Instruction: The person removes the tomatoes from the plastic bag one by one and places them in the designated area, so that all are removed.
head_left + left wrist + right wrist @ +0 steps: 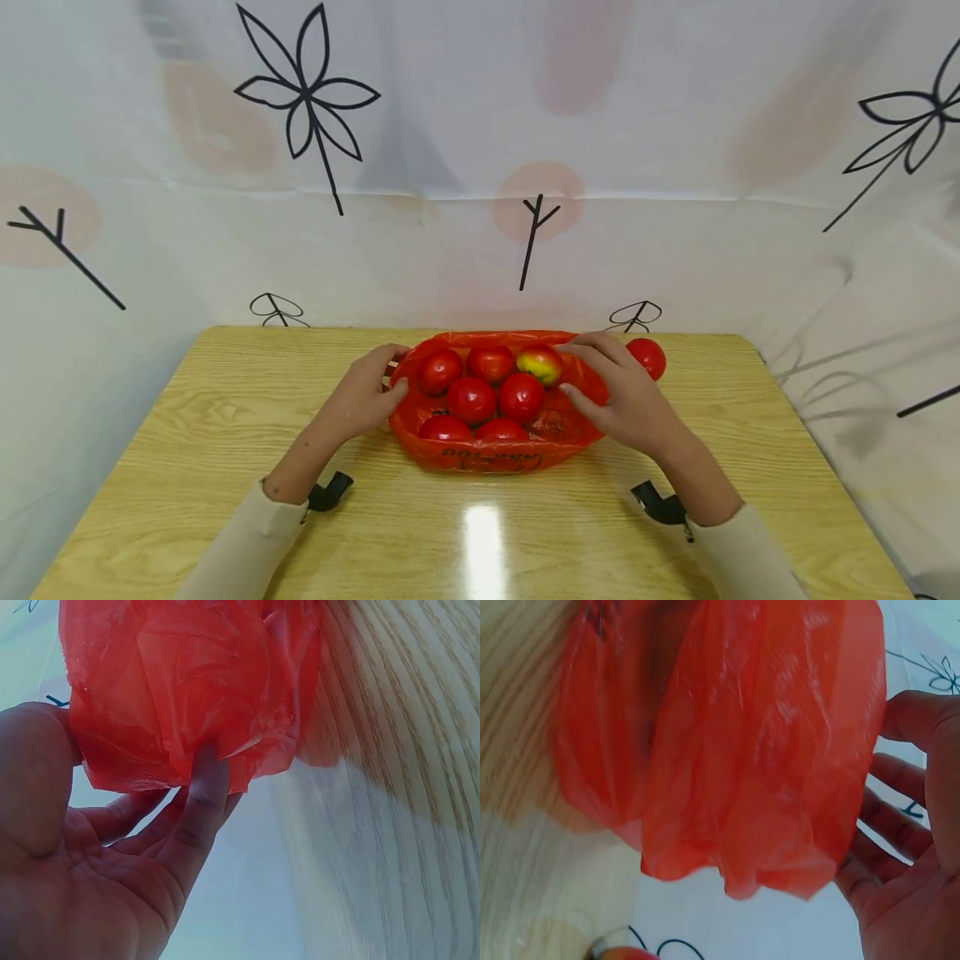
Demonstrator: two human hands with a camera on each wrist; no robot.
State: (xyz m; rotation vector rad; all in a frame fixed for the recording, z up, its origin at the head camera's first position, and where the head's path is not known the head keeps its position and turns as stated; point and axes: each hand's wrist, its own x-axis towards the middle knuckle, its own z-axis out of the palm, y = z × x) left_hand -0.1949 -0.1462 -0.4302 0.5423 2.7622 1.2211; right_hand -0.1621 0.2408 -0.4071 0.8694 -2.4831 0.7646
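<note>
A red plastic bag (555, 458) stands on the table with its mouth spread wide. Inside lie several shiny red round fruits (471, 400), one of them a fruit with a yellow patch (540, 365); whether they are apples or tomatoes I cannot tell. At the bag's left end, my left hand (363, 396) touches the plastic with thumb and fingers apart. Opposite it, my right hand (626, 400) rests at the rim, its fingers loosely spread and reaching over the edge. In the wrist views, the plastic hides some fingertips of the left hand (112, 862) and the right hand (904, 847).
Another red fruit (647, 358) lies outside the bag, beyond my right hand near the table's back edge. The wooden table (225, 433) meets a pale cloth (450, 250) with plant drawings behind it. Black straps (330, 492) sit at both wrists.
</note>
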